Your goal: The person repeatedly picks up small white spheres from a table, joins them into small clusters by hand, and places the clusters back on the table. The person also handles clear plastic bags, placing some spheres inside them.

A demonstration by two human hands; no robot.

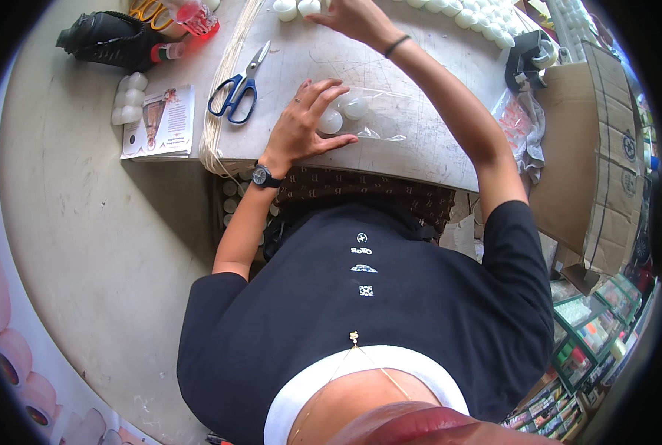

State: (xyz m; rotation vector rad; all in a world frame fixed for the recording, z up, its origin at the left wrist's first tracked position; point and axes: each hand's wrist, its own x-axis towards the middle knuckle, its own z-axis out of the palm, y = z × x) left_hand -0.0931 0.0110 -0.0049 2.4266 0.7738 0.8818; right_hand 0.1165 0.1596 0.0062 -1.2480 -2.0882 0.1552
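Note:
My left hand [306, 122] rests on the table with thumb and fingers spread around the left end of a clear plastic bag [386, 126]. Two white rounded pieces [356, 108], candle-like in look, lie in the bag, close to my palm. At the top edge, my right hand [357, 22] reaches over the table, its fingers closed about a small white candle-like piece [309, 7]. Another such piece [285, 10] sits just left of it. The picture's edge cuts off part of my right hand.
Blue-handled scissors [238, 89] lie left of my left hand, beside a bundle of pale cords [223, 81]. Further left are a printed leaflet [160, 122], stacked white pieces [129, 100] and a black bottle [108, 37]. A tape dispenser [527, 63] and cardboard box [583, 148] stand right.

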